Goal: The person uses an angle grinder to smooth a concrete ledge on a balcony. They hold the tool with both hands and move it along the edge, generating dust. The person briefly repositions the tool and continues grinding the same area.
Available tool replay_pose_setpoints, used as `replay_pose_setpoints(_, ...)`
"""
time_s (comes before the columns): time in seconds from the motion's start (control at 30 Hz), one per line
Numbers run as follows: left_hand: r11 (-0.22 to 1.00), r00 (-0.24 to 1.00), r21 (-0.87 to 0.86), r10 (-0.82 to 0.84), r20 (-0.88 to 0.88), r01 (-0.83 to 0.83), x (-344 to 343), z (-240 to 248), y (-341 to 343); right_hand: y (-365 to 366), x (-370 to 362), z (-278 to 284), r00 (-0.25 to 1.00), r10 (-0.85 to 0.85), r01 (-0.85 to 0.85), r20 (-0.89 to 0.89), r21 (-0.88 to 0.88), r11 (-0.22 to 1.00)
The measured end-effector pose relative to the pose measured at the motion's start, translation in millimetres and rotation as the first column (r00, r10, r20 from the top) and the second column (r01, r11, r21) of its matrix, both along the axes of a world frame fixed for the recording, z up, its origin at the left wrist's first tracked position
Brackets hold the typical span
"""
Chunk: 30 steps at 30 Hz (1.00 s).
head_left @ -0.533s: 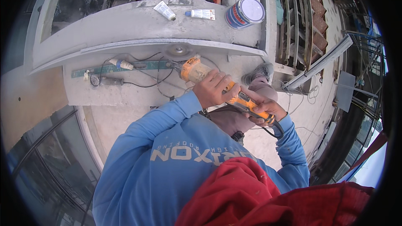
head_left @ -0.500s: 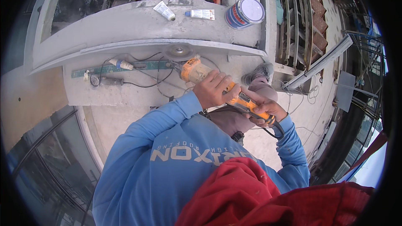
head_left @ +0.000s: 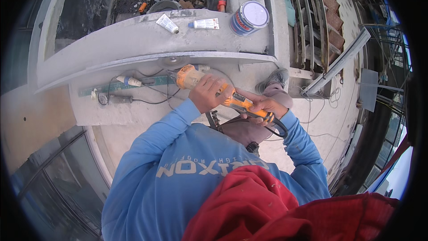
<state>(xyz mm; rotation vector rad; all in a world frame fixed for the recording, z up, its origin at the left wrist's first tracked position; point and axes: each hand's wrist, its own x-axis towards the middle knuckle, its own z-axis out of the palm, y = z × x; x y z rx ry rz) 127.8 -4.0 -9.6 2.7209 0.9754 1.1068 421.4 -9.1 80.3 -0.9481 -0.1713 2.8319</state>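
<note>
Both my hands hold a yellow-and-black angle grinder (head_left: 189, 78) slantwise in front of me. My left hand (head_left: 208, 93) is wrapped over its body behind the dusty front end. My right hand (head_left: 264, 108) grips the rear handle, where a black cord comes out. At the far end the round grinding disc (head_left: 171, 61) sits at a thin white upright panel edge (head_left: 129, 65). Whether the disc touches that edge, I cannot tell. The palms and some fingers are hidden behind the tool.
On the pale ledge (head_left: 107, 35) beyond lie two tubes (head_left: 167, 23) (head_left: 206, 23) and a blue paint tin (head_left: 249, 18). Below the panel are a green strip (head_left: 156, 81), a white-and-blue plug (head_left: 129, 81) and a corded grey tool (head_left: 119, 99). A metal bar (head_left: 339, 60) leans at right.
My hands and the grinder have moved left and slightly away from me, bringing the disc closer to the panel. The whole view has shifted a little. Both grips stay the same.
</note>
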Motion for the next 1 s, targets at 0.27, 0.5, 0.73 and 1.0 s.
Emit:
replay_pose_setpoints(0.27,1.0,1.0,0.008,-0.019,0.023,0.019,22,15,-13,-21,23,12,0.999,-0.034,0.033,-0.011,-0.019,0.999)
replay_pose_setpoints(0.5,1.0,0.998,0.014,-0.028,0.057,0.027,38,26,-17,-26,34,30,0.999,-0.046,0.047,0.022,-0.046,0.998)
replay_pose_setpoints(0.73,1.0,1.0,0.008,-0.023,0.009,0.023,14,7,-9,-16,15,4,1.0,-0.012,0.012,-0.008,0.02,1.0)
replay_pose_setpoints(1.0,0.999,1.0,0.037,-0.012,0.021,0.012,8,4,-4,-14,7,-2,1.0,-0.013,0.012,0.005,0.038,0.999)
